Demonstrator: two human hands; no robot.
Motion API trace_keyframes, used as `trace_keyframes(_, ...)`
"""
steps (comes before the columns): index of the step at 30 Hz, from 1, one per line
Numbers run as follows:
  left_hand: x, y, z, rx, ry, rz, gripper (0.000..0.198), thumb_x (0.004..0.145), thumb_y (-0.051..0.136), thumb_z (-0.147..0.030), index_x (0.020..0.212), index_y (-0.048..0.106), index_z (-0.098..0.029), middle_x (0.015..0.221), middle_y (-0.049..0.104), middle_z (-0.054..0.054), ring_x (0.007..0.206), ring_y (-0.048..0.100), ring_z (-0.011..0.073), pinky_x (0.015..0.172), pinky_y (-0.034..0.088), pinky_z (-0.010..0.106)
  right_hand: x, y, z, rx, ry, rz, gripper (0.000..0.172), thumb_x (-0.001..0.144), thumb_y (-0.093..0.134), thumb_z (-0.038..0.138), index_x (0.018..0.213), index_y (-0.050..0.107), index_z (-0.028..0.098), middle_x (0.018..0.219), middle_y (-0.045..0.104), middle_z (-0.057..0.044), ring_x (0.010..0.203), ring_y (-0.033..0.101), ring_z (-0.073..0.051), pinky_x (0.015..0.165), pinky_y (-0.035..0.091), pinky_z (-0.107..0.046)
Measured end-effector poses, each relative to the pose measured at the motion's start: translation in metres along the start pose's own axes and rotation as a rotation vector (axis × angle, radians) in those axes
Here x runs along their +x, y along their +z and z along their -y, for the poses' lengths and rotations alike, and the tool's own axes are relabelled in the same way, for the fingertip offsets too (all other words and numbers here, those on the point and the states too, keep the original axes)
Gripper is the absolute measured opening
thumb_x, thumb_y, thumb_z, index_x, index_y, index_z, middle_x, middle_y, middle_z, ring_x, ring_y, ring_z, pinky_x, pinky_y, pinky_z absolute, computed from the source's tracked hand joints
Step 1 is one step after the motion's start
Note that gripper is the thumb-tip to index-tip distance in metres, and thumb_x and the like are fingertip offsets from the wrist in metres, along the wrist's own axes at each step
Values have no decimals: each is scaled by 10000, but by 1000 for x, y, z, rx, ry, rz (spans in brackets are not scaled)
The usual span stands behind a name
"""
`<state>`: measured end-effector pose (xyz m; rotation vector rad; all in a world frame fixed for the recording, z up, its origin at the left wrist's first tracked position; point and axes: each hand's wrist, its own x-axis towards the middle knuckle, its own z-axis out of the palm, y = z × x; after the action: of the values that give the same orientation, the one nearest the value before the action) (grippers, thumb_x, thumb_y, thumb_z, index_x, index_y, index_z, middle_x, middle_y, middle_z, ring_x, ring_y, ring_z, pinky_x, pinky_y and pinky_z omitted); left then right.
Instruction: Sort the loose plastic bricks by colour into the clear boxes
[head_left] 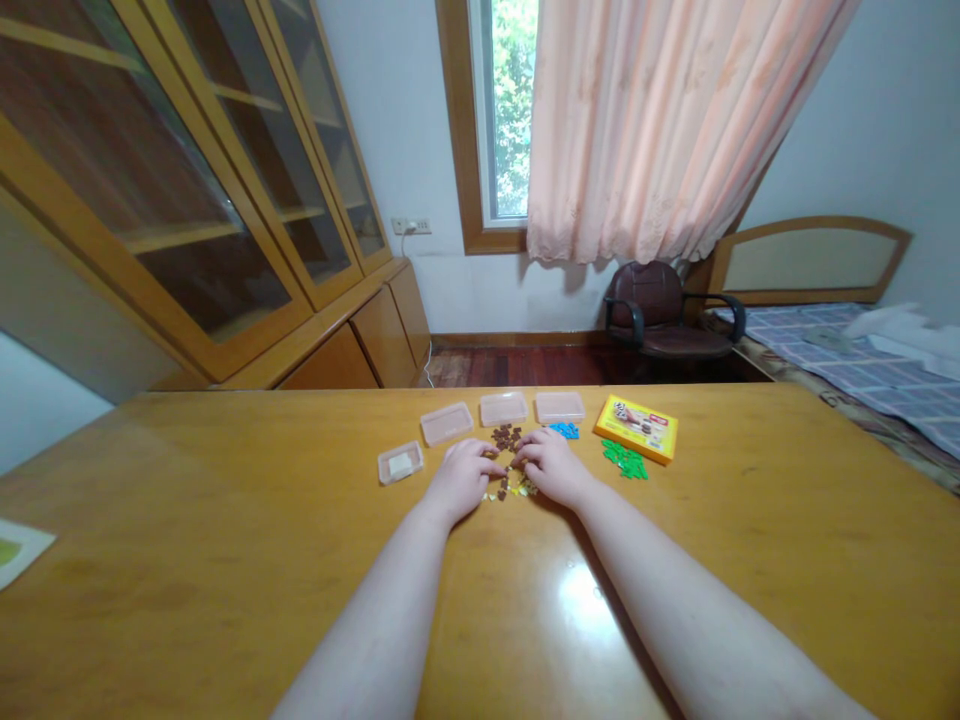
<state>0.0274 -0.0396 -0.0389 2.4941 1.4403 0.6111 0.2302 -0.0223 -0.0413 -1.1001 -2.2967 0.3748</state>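
1. Pieces in small heaps lie around your hands on the table, in the head view, your only view.
2. Your left hand rests low at the left of the middle heap, fingers bent toward it; your right hand mirrors it from the right. Whether either one pinches a piece, you cannot tell from here; the fingertips are too small.
3. Brown pieces gather mostly just beyond your fingers, with some between your hands and nearer you. Yellow pieces lie among pale ones on your near side, so this part looks only partly separated.
4. Blue pieces and green pieces already form single-colour heaps, the green just in front of the yellow box.
5. Four plastic boxes curve behind the heaps; the leftmost box holds a white slip. None of the coloured heaps appears to be boxed yet.
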Motion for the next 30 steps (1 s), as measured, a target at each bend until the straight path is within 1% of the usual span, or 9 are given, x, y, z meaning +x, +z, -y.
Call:
trace_keyframes(3,0,1,0,17,-30,12,353,787,508,-62,936,736,-287,1139,637,35,1086,535,203,989,410,405,0,0,0,-9,6,13,251,754,545,64,764,729,236,963,641,-34,936,507,-193,890,359,-357)
trace_keyframes(6,1,2,1,20,-73,0,405,781,487,-42,1036,705,-269,1193,614,45,1116,524,207,1006,404,403,1,-1,0,-20,25,26,261,753,534,43,698,717,220,863,647,-30,883,512,-184,870,362,-344)
trace_keyframes(8,1,3,1,10,-79,-19,405,783,482,-39,1037,703,-265,1187,618,44,1112,527,205,1003,408,399,1,-1,0,-17,26,27,276,759,524,33,727,722,222,838,646,-28,865,513,-178,858,365,-336)
trace_keyframes(13,2,1,2,-23,-3,-43,347,765,506,-28,808,748,-272,1089,658,25,1054,552,197,965,426,404,1,0,1,6,-9,44,324,753,523,22,766,742,260,945,644,-23,918,505,-184,876,358,-350)
trace_keyframes(17,2,-2,2,-45,15,-75,346,736,512,0,724,744,-257,1012,673,22,1004,566,187,937,433,391,0,0,4,46,-44,81,383,749,503,-6,811,745,284,999,624,-17,968,495,-178,905,353,-353)
trace_keyframes(21,1,-1,1,-69,24,-42,327,735,536,-15,639,733,-257,989,672,12,985,569,180,925,432,372,0,2,3,17,-27,79,338,774,528,34,851,744,283,1033,618,-26,1000,481,-191,929,334,-376)
trace_keyframes(25,0,2,2,-63,40,-6,299,762,557,-59,719,749,-283,1009,672,11,986,567,177,924,433,365,0,3,1,-6,-2,32,320,787,533,52,885,740,275,1038,622,-35,988,482,-194,915,342,-373)
trace_keyframes(27,0,3,2,-43,13,-5,301,782,544,-76,786,754,-291,1018,674,17,989,567,182,923,438,371,0,2,1,5,-5,27,330,774,525,35,851,744,270,1013,625,-34,969,486,-190,908,348,-369)
trace_keyframes(30,1,2,2,-16,-47,0,331,794,512,-76,882,748,-291,1047,671,28,1012,562,193,934,437,383,-1,1,3,58,-46,61,337,743,529,8,767,747,264,975,633,-21,950,493,-182,901,357,-359)
